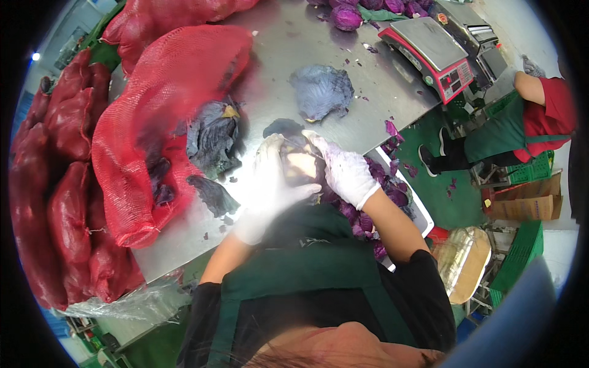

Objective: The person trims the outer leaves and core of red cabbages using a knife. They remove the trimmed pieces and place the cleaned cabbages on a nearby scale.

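My left hand (271, 179), in a white glove, is closed around the left side of a red cabbage (301, 165) whose pale cut base faces up. Glare washes out part of that glove. On the cabbage's right side is my gloved right hand (343, 168), its fingers curled at the upper edge around something thin, perhaps a knife, mostly hidden. Beyond the hands lies a loose outer cabbage leaf (322, 92) on the steel table (271, 60). More dark leaves (214, 138) lie left of my left hand, beside an open red mesh sack (138, 115).
Full red mesh sacks (69, 184) are piled at the far left. A red scale (428, 55) stands at the table's right, near whole red cabbages (346, 17). A white bin (421, 211) of purple leaves sits by my right arm. A person (520, 119) in a green apron stands at right.
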Action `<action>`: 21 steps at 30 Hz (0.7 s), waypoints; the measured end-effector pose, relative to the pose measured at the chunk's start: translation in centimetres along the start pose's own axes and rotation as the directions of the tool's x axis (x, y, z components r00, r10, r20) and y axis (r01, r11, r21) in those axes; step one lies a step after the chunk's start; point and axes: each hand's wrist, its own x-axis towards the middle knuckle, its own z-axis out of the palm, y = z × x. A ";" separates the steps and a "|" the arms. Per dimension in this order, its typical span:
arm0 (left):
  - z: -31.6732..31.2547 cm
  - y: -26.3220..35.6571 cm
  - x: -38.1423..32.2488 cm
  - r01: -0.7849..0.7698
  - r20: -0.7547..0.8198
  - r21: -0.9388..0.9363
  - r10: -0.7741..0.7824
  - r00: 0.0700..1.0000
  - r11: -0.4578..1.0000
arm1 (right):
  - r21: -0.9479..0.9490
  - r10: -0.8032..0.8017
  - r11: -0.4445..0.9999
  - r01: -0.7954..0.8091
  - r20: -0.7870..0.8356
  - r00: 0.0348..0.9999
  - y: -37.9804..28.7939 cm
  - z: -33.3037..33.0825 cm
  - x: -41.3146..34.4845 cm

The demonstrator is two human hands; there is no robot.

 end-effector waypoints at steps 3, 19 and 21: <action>0.3 -0.6 -0.2 -0.006 -0.005 -0.002 0.006 1.000 1.000 | -0.082 0.022 0.996 -0.023 -0.015 1.000 1.8 0.5 2.4; -2.1 -2.7 0.6 -0.048 0.092 -0.393 0.091 0.992 0.918 | 0.260 0.210 0.928 -0.268 0.233 0.950 -0.5 -2.0 2.2; -2.3 -2.3 0.6 0.065 0.044 -0.307 -0.054 0.998 0.950 | 0.332 0.327 0.856 -0.396 0.245 0.913 0.6 -0.4 2.7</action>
